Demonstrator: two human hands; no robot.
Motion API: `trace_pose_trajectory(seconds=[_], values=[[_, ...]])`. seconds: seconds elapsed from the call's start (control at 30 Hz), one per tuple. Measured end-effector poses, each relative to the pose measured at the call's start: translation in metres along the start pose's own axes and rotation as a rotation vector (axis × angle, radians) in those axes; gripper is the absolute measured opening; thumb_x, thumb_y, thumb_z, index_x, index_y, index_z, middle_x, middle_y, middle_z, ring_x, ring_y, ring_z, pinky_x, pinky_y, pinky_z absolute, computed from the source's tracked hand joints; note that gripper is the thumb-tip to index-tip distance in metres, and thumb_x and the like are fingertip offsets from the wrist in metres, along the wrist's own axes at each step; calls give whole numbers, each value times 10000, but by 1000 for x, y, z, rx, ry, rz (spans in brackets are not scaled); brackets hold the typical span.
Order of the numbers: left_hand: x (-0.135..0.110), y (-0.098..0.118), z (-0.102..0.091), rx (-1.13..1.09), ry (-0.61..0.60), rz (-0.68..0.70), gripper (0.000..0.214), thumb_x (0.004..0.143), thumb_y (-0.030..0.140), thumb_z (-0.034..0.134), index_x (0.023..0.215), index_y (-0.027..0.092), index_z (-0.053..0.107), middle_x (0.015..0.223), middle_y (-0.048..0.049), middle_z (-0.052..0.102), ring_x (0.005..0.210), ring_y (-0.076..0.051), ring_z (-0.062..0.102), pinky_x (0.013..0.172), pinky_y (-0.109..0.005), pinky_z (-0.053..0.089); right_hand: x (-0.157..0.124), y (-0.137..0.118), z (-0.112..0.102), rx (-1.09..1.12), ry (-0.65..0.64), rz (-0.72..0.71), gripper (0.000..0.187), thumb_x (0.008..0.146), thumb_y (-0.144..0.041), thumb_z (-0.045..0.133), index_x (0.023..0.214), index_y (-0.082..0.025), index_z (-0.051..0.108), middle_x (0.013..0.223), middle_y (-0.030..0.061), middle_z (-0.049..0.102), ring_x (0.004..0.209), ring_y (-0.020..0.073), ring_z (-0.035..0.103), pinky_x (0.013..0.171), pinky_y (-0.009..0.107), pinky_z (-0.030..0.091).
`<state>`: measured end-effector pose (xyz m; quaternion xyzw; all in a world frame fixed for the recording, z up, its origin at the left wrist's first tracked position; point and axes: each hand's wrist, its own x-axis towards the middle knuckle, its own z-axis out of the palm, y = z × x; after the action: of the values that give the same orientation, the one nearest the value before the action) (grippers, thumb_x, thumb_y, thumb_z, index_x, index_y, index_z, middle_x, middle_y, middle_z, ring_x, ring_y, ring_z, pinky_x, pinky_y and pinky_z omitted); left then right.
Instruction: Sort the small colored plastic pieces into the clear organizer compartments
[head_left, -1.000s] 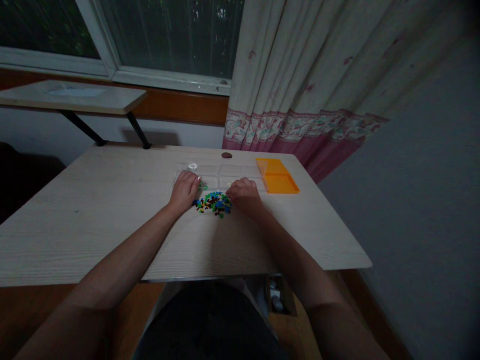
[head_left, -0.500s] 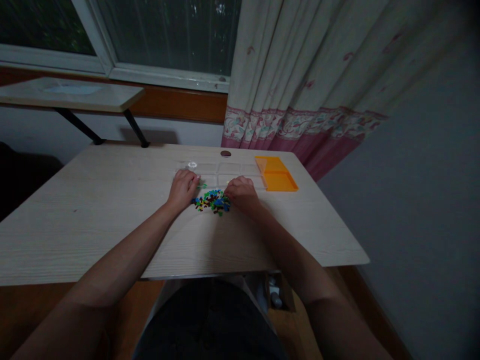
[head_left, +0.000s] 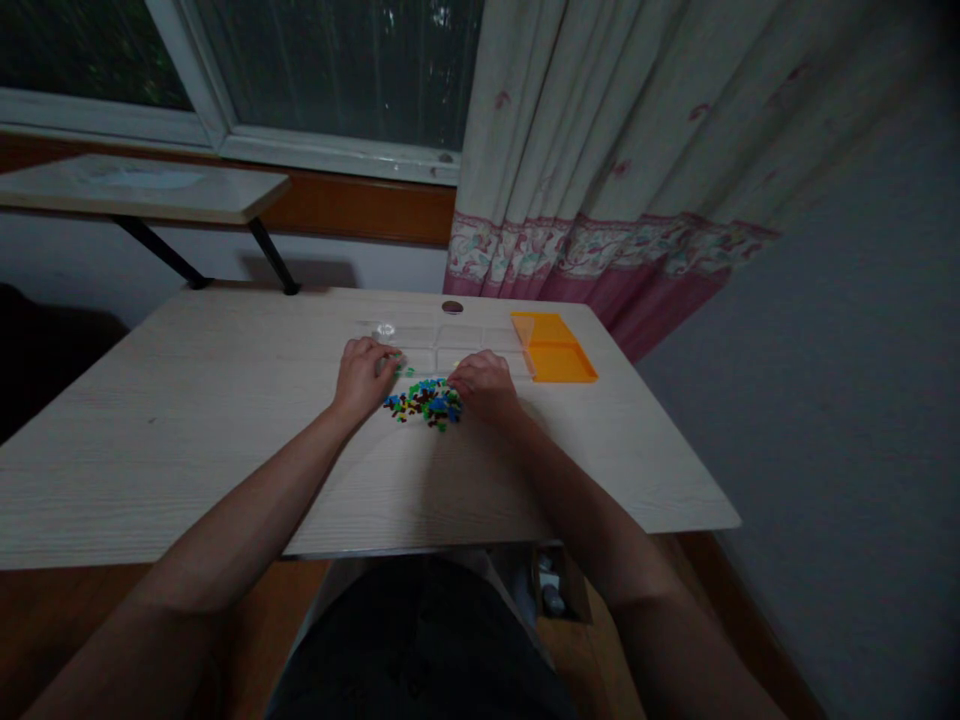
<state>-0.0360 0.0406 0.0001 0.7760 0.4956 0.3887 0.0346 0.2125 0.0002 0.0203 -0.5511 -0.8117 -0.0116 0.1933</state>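
Note:
A heap of small plastic pieces (head_left: 425,402) in blue, green, yellow and dark brown lies on the table between my hands. My left hand (head_left: 364,380) is at the near left corner of a clear compartment box (head_left: 436,360); thumb and fingers pinch together, with a speck of green at the tips that looks like a small green piece. A few green pieces (head_left: 406,372) lie in the box's near left compartment. My right hand (head_left: 484,385) rests at the heap's right edge, fingers curled together; what they hold, if anything, is too small to make out.
Against the clear box's right end is an orange part (head_left: 562,362), like a shallow tray or lid. A dark oval disc (head_left: 452,308) marks the table's back edge. A raised shelf (head_left: 217,195) stands at back left, a curtain (head_left: 600,240) hangs behind.
My left hand has shifted very slightly, and its fingertips now show a bit of green over the box's near left compartment. My right hand stays at the heap.

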Motion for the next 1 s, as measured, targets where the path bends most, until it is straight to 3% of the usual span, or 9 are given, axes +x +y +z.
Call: trace_pose_trajectory(seconds=[0.37, 0.57, 0.73, 1.0], values=[[0, -2, 1, -15, 6, 40, 266, 951, 296, 532, 1064, 202, 754, 911, -85, 612, 961, -266, 526, 919, -453, 439, 0, -1, 5, 130, 93, 11, 103, 905, -277, 677, 915, -229, 768, 1025, 38, 735, 1048, 209, 561, 928, 350, 355], [-2, 14, -6, -113, -103, 285, 267, 975, 340, 521, 1125, 234, 714, 962, -66, 624, 979, -235, 538, 926, -423, 435, 7, 3, 18, 457, 165, -46, 87, 866, -280, 723, 845, -209, 769, 880, 38, 741, 895, 171, 639, 916, 329, 443], [-4, 28, -10, -142, -198, 425, 278, 977, 377, 539, 1155, 231, 695, 965, -66, 639, 972, -224, 543, 900, -394, 439, 7, 0, 23, 691, 148, -66, 150, 875, -350, 699, 839, -223, 769, 871, 41, 737, 875, 172, 647, 859, 319, 483], [-3, 28, -10, -137, -173, 463, 258, 967, 418, 565, 1012, 212, 712, 924, -61, 653, 933, -218, 550, 868, -376, 434, 5, -3, 22, 837, 71, -12, 223, 869, -429, 679, 817, -229, 764, 847, 33, 709, 840, 166, 641, 801, 301, 490]])
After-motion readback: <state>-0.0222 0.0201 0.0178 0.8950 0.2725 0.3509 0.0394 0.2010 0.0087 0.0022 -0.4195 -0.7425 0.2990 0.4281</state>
